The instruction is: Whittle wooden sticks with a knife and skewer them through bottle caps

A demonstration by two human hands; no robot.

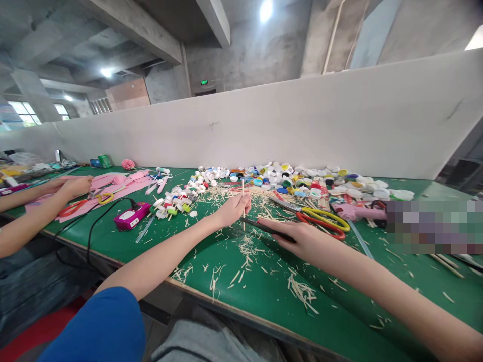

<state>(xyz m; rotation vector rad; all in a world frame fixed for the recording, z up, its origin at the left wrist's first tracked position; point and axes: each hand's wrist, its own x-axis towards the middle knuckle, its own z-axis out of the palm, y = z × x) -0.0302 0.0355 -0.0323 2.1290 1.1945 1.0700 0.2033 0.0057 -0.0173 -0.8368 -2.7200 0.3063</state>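
My left hand [231, 209] is closed round a thin wooden stick [243, 226], which stands upright with its ends showing above and below the fingers. My right hand [292, 231] grips a slim black knife [266, 228], its forefinger stretched along the top. The knife's tip reaches the stick's lower part just under my left hand; whether it cuts in is too small to tell. Pale wood shavings [247, 249] lie scattered below both hands. Just beyond my right hand rest scissors with yellow and red handles [324, 221].
Many bottle caps [271, 176] are heaped along the white partition [241, 125]. A pink glue gun [364, 211] lies at right. A magenta power socket [132, 216] with a black cable sits at left, near another person's hands [75, 187] over pink paper [132, 187]. Beneath is a green tabletop [211, 251].
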